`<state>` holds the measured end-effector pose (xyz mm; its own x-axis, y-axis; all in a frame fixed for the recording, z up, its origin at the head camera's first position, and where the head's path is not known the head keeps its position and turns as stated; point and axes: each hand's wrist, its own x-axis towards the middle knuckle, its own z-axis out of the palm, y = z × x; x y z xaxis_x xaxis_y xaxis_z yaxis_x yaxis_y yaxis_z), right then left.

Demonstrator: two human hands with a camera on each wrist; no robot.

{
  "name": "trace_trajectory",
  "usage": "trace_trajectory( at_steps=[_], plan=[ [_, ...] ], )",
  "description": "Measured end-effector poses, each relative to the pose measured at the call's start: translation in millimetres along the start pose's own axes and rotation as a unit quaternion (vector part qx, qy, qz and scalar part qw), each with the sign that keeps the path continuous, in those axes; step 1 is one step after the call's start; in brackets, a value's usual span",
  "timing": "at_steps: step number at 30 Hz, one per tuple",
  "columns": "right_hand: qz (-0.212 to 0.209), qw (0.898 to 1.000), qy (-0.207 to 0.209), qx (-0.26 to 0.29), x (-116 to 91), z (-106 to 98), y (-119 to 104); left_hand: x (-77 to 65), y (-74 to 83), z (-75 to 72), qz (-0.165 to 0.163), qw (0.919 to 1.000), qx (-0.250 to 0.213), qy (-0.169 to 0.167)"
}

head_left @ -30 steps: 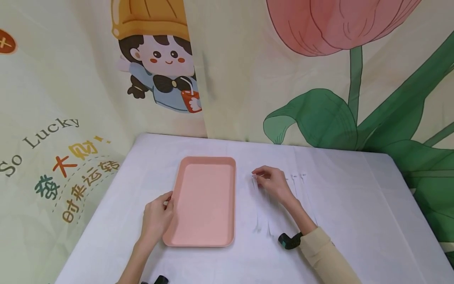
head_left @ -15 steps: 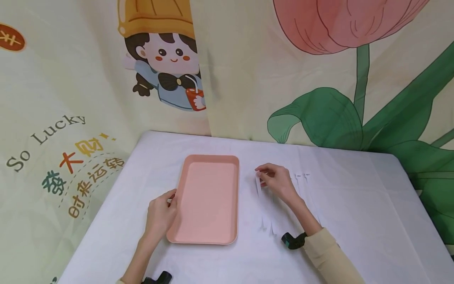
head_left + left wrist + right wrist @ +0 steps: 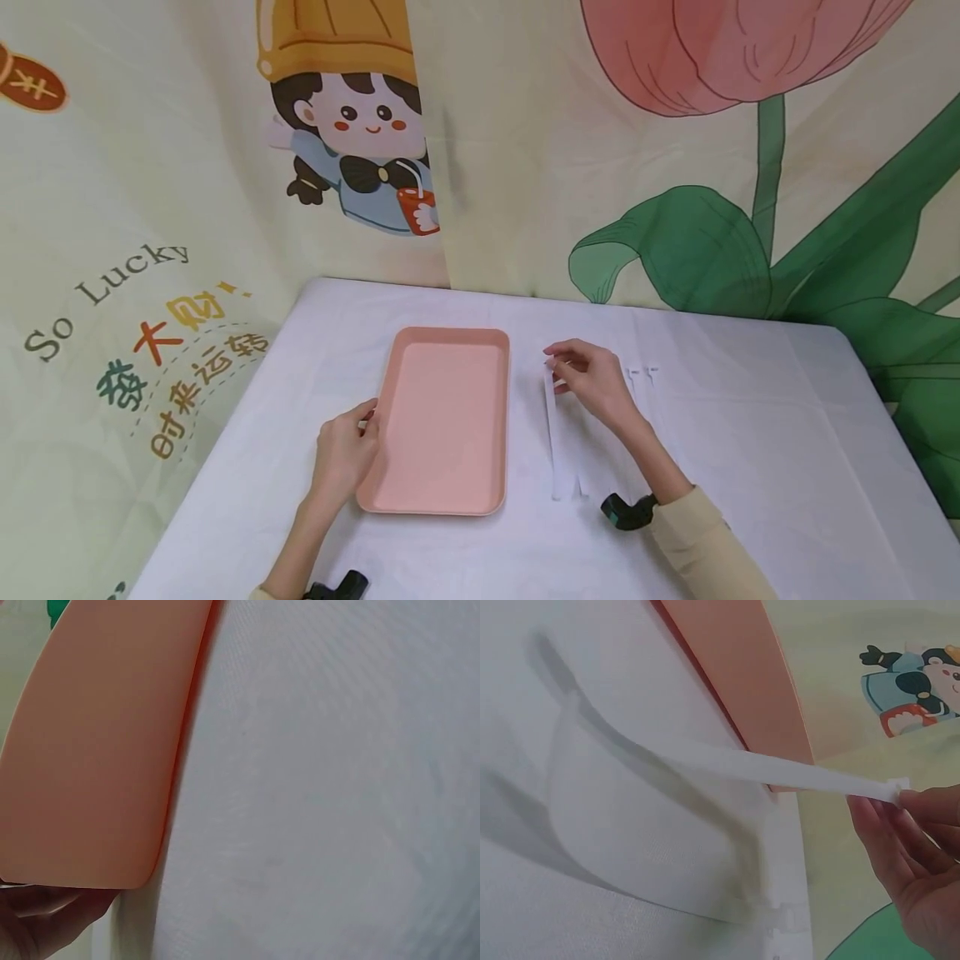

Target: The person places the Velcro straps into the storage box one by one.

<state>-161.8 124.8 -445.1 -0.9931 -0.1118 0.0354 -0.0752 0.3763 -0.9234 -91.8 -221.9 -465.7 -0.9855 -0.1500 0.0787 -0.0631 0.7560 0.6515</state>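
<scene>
Left hand (image 3: 345, 458) grips pink rectangular plastic tray (image 3: 442, 417) | right hand (image 3: 597, 383) pinches long white plastic strip (image 3: 765, 768) | slow lift, no snagging!

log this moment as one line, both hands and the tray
left hand: holds left rim of pink tray | right hand: pinches white strip by one end | pink tray: on white cloth, left of strip

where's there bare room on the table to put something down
Widest: the table's right side, past the right sleeve and the faint strips. The tray's floor is bare too, as is the band between tray and backdrop. Crowded: just right of the tray, where the right hand holds another strip; the left hand occupies the tray's left edge.
</scene>
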Motion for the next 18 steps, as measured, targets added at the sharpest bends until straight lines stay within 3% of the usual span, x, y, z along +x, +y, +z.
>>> trace_trajectory(
  at_steps=[18],
  plan=[
    [-0.02, 0.999, -0.012, 0.043, -6, 5, -28, -0.5, -2.1, 3.4, 0.01, 0.9998, -0.004, 0.018]
  ],
)
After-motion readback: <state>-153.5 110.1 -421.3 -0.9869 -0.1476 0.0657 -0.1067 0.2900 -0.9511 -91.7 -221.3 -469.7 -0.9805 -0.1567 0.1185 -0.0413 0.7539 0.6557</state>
